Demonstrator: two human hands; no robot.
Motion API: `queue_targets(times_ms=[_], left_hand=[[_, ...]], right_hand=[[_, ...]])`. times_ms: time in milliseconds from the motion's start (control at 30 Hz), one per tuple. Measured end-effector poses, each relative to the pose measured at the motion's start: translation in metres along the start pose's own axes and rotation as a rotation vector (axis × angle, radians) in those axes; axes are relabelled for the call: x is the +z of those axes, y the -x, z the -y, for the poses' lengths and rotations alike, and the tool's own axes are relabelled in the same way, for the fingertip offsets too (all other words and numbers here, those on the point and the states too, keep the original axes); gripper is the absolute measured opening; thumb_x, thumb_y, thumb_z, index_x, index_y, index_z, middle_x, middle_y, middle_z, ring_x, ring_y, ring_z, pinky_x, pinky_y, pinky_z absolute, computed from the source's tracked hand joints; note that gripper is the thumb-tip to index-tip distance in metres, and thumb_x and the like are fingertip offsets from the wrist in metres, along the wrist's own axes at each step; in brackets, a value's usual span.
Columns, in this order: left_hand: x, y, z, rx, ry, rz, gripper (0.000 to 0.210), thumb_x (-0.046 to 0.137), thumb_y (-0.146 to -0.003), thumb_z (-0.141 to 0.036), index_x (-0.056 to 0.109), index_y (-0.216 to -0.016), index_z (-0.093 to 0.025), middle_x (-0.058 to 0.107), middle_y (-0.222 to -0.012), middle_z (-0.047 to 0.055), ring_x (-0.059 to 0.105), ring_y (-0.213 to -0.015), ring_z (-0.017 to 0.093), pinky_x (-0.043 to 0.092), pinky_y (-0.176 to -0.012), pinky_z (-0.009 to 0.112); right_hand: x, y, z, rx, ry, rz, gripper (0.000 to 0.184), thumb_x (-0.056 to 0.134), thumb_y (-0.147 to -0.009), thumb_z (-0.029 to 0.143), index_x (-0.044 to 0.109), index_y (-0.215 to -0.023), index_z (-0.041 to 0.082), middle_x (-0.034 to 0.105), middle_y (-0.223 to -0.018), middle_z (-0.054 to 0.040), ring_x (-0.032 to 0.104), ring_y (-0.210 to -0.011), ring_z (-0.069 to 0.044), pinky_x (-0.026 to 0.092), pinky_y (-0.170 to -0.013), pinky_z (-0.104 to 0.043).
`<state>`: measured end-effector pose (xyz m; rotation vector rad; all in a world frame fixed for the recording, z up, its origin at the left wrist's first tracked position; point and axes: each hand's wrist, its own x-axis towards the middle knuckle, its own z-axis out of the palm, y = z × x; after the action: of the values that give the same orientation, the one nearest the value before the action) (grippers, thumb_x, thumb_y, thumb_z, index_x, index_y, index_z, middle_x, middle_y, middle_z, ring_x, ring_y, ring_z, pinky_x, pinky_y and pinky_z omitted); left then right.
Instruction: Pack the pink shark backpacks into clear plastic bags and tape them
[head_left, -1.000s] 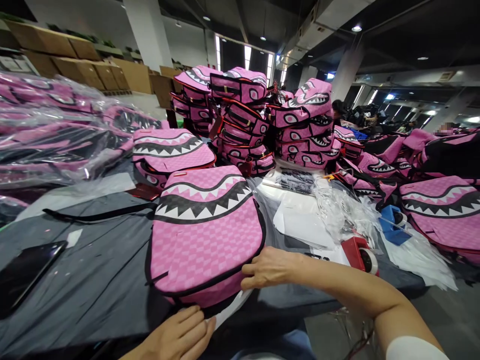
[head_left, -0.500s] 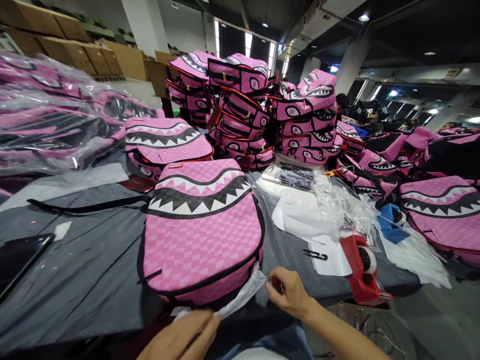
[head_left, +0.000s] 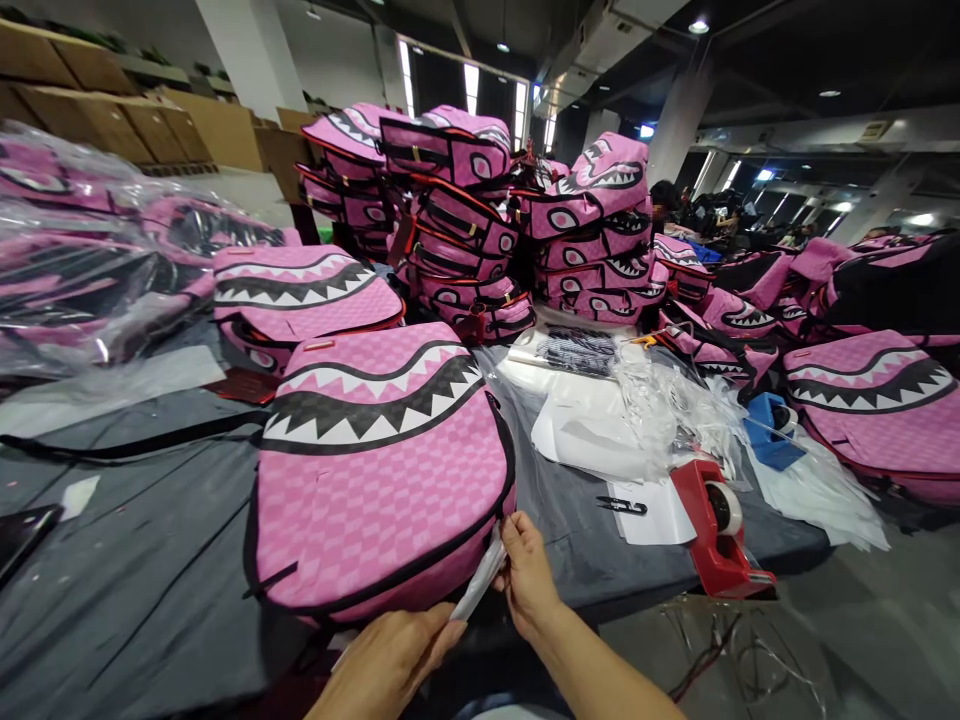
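Observation:
A pink checkered backpack [head_left: 375, 510] with a black-and-white shark-teeth band lies face up on the dark cloth in front of me. Along its near right edge runs a narrow white strip of thin plastic or paper [head_left: 480, 582]. My left hand [head_left: 401, 645] closes on the strip's lower end, close under the bag's bottom edge. Higher up, at the bag's lower right corner, my right hand [head_left: 529, 572] pinches the strip's other end with its fingertips. What lies beneath the bag is hidden.
Stacked pink backpacks [head_left: 465, 220] rise behind, and plastic-wrapped ones [head_left: 82, 270] lie at left. On the right are a red tape dispenser [head_left: 705, 535], a blue tape dispenser [head_left: 769, 430], black thread snips [head_left: 622, 506] and crumpled clear plastic [head_left: 660, 410]. A black strap [head_left: 135, 445] trails left.
My right hand has moved left and up to the bag's corner and taken hold of the white strip. My left hand has shifted right along it. The view has turned slightly right.

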<state>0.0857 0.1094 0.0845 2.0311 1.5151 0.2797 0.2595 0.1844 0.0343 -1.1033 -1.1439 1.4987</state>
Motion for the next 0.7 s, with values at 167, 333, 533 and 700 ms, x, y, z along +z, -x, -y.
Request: queue_targets(times_ms=[167,333,533,700], left_hand=[[0.011,-0.01,0.005,0.042,-0.035,-0.065,0.033,0.045,-0.099,-0.037,0.065,-0.078,-0.022,0.068,-0.063,-0.002,0.066,-0.056,0.014,0.032,-0.052,0.025],[0.022,-0.004,0.026,0.446,-0.131,-0.457,0.023,0.048,-0.1,-0.021,0.069,-0.093,-0.022,0.074,-0.075,-0.001,0.07,-0.066,0.013,0.05,-0.063,0.021],[0.021,0.035,0.102,0.587,-0.515,-0.822,0.046,0.045,-0.097,-0.002,0.064,-0.131,-0.026,0.076,-0.102,0.004,0.07,-0.096,0.016,0.051,-0.098,0.03],[0.026,0.048,0.114,0.487,-0.531,-0.88,0.047,0.051,-0.092,0.004,0.068,-0.123,-0.026,0.072,-0.098,0.003,0.069,-0.092,0.014,0.051,-0.099,0.03]], right_hand=[[-0.03,0.002,0.034,-0.556,0.587,-0.026,0.024,0.055,-0.098,0.044,0.055,-0.089,0.022,0.063,-0.079,-0.002,0.061,-0.072,-0.017,0.05,-0.065,-0.028],[-0.023,0.004,0.043,-1.199,1.18,0.558,0.032,0.049,-0.104,0.049,0.063,-0.104,0.02,0.07,-0.079,-0.0024,0.062,-0.075,-0.018,0.045,-0.077,-0.034],[-0.019,-0.014,0.032,-1.198,1.284,0.656,0.038,0.059,-0.097,0.056,0.062,-0.085,0.02,0.066,-0.064,0.0033,0.057,-0.062,-0.014,0.037,-0.072,-0.034],[-0.021,-0.016,0.035,-1.185,1.285,0.622,0.029,0.073,-0.083,0.045,0.059,-0.073,0.022,0.066,-0.061,0.0042,0.059,-0.061,-0.014,0.036,-0.07,-0.034]])
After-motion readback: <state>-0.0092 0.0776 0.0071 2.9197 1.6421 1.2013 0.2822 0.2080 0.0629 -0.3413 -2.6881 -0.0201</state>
